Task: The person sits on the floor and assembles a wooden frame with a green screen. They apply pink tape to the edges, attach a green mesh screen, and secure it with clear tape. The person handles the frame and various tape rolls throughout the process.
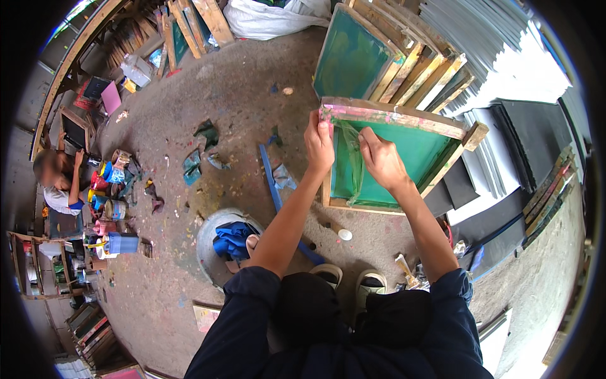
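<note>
A screen-printing frame (416, 121) with a paint-stained wooden border and green mesh stands tilted in front of me. My left hand (320, 144) is closed on its upper left corner, fingers partly hidden behind the wood. My right hand (382, 158) is closed in a pinch over the mesh, at a strip of clear, greenish tape (355, 165). The strip hangs loose and wrinkled along the inner left side of the frame, lifted away from the mesh at its upper part. Its end between my right fingers is hidden.
More wooden screen frames (353, 54) lean behind. White sheets (486, 50) are stacked at the right. A metal tub (203, 249) with a blue cloth (233, 240) stands by my left forearm, near a blue strip (271, 180). Another person (63, 183) works at far left among paint cans.
</note>
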